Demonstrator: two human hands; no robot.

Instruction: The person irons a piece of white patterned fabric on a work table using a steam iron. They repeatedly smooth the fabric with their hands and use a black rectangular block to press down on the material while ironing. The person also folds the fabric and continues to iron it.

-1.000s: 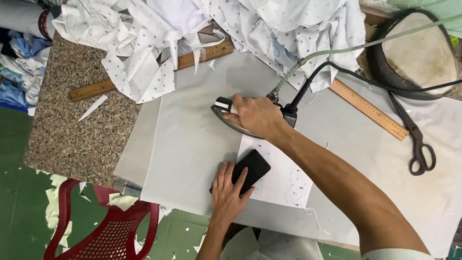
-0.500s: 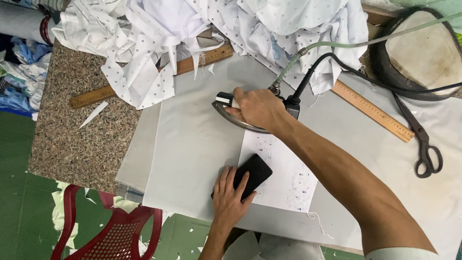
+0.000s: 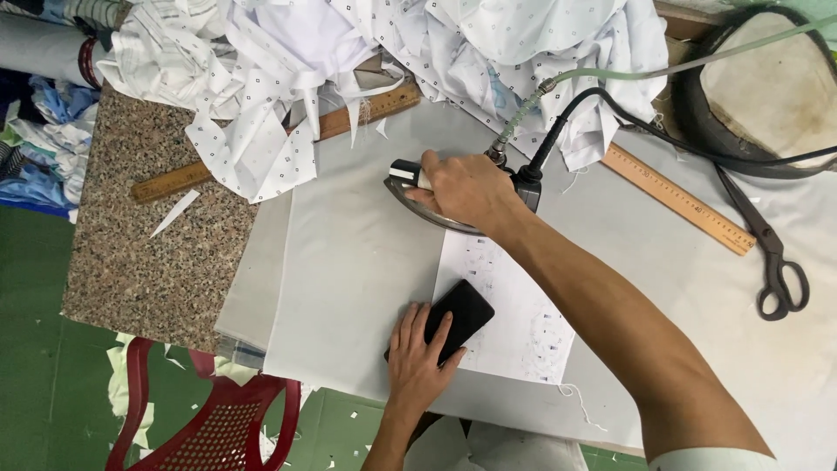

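Head view: the right hand point(image 3: 466, 187) is wrapped around the handle of a steam iron point(image 3: 436, 209), fingers closed over the top of the grip. The iron sits flat on the pale pressing cloth that covers the worktop point(image 3: 349, 262), its sole at the far edge of a small white patterned fabric piece point(image 3: 510, 314). A black cord point(image 3: 610, 105) and a pale green hose point(image 3: 610, 74) run from the iron's back end toward the far right corner of the worktop.

The left hand point(image 3: 418, 353) lies flat with fingers spread, pressing a black rectangular block point(image 3: 453, 318) onto the near left corner of the fabric piece, close to the worktop's near edge.

The iron is likely heavy, rigid and hot along its metal sole — the insulated handle is the only sound place to hold it, and the trailing cord and hose would drag a little on it. The fabric piece looks thin, light and limp; it would slide or wrinkle easily, so pinning it flat at a corner suits it better than pinching it.

Around them: a heap of white patterned cloth point(image 3: 392, 52) along the far edge, two wooden rulers point(image 3: 680, 196) point(image 3: 261, 153), black scissors point(image 3: 776, 262) at the right, a speckled stone slab point(image 3: 148, 253) at the left — and a red plastic chair point(image 3: 218, 427) below the near left corner.
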